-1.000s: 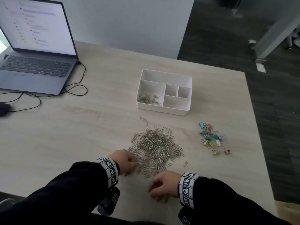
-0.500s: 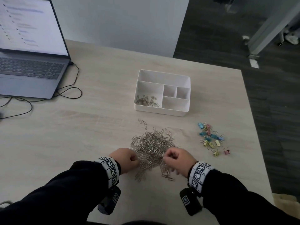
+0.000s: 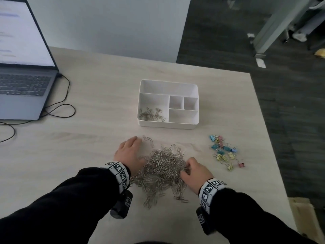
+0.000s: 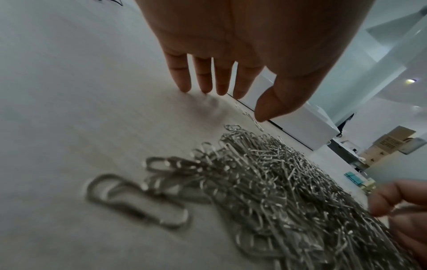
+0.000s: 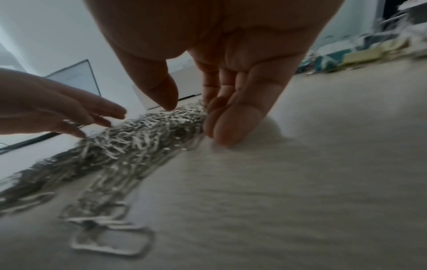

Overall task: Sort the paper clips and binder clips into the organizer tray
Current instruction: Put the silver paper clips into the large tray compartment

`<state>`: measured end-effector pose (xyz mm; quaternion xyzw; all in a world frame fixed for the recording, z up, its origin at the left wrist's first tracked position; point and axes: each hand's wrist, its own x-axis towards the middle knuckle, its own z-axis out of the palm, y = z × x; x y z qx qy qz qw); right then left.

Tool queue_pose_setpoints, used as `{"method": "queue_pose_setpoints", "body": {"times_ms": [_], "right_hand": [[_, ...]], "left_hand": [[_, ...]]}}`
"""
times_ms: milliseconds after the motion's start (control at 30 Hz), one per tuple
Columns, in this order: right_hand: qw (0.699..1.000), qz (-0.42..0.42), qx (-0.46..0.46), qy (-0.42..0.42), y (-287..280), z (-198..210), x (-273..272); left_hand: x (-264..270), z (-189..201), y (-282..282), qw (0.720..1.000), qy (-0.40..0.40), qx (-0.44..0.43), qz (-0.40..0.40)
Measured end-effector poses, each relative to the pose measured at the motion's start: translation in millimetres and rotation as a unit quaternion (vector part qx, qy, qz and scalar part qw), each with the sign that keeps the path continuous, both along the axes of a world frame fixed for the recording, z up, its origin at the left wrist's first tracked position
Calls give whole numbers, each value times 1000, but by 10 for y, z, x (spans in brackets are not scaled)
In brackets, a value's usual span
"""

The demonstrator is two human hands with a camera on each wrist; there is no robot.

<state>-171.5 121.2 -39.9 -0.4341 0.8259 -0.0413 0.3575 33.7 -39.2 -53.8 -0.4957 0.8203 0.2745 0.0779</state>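
1. A large heap of silver wire paper clips [image 3: 163, 166] lies on the pale wood-grain table [image 3: 88, 138], on the near side of the white plastic organizer tray [image 3: 195, 88] and apart from it.
2. The left hand [image 3: 129, 153] sits at the heap's left edge with its fingers straight and spread, the tips reaching down to the table beside the clips; it holds nothing. In the left wrist view the fingers [image 4: 203, 76] point at bare wood just beyond the heap.
3. The right hand [image 3: 195, 171] is at the heap's right edge, fingers curled in against the clips. In the right wrist view the thumb and bent fingers [image 5: 231, 117] close on the edge of the pile; whether any clip is actually pinched I cannot tell.
4. A small batch of silver paper clips [image 3: 152, 114] already lies in the tray's large near-left compartment.
5. A loose cluster of small pastel binder clips [image 3: 224, 151], blue, pink and yellow, rests on the table to the right of the heap, well apart from it.
6. A grey open laptop [image 3: 22, 85] with a black cable [image 3: 59, 110] stands at the far left.
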Motion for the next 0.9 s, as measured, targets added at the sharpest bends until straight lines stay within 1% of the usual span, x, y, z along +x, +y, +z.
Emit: {"method": "queue_pose_setpoints", "body": {"times_ms": [100,167,300,400,500,600,700,800,900], "right_hand": [[999,28,-19,-36,-99,13,97],[998,31,-36,-39,-146,27,90],[997,10,-69,15,-250,19,-3],[997,9,-59,46,-354,-11,-45],[995,46,-31,84,-466,-43,-28],[993,72,-25,95,-569,-68,13],[988,127,-27,88,-612,-84,73],[979,190,-28,69,-568,-100,104],[974,217,-27,54,-503,-140,73]], "left_hand": [[-111,5,-42,999,-25,11,-37],[-164,-5,-54,997,-30,20,-64],[-206,-20,-9,988,-32,19,-148],[-190,-26,24,980,-23,11,-199],[-192,6,-1,983,2,2,-185],[-245,28,-50,986,3,3,-164],[-286,-4,-58,982,-4,2,-187],[-271,-23,-53,975,12,-3,-223],[-234,-18,-64,968,-2,-13,-250]]}}
